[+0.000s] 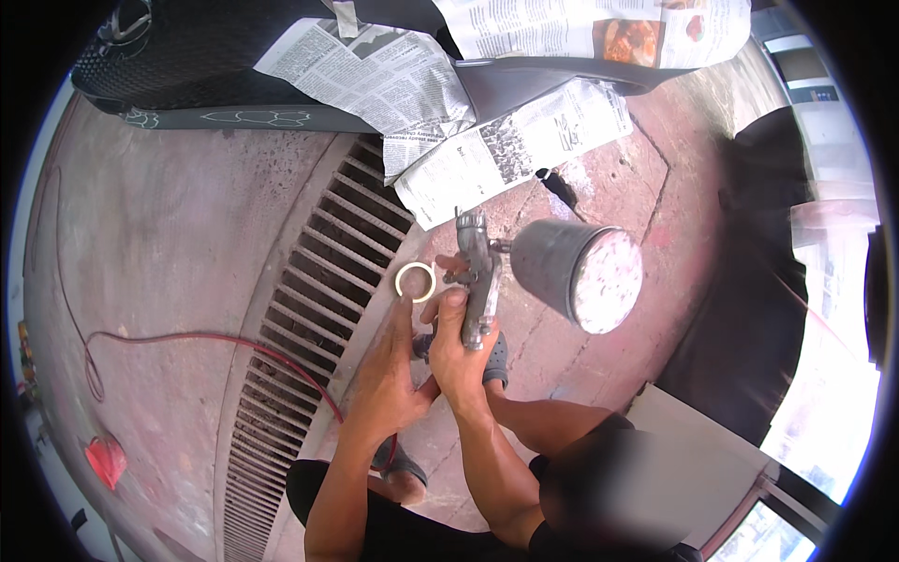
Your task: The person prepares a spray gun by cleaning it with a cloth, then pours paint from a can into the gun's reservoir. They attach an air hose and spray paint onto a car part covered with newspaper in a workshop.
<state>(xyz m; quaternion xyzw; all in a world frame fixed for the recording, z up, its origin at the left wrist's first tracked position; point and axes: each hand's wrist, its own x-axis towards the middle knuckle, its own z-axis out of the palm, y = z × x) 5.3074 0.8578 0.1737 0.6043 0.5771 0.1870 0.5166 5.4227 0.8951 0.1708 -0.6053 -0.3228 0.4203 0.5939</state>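
My right hand (457, 361) is wrapped around a metal spray gun (479, 272), its nozzle pointing away from me. A large grey paint cup (552, 262) with a paint-speckled white end is joined to the gun's right side and tilts down to the right. My left hand (389, 384) is beside the right one, closed around a dark fitting (422, 347) at the gun's handle end, mostly hidden by the fingers. At the left fingertips shows a pale ring like a masking tape roll (415, 266); whether it is held or lies on the floor, I cannot tell.
A black car bumper (234, 89) stands ahead, partly covered with newspaper sheets (375, 80). A slatted floor grate (318, 272) runs along my left. The red hose (206, 335) crosses the floor and grate. Dark sheeting (749, 281) hangs at right, beside a pale box-like surface (702, 450).
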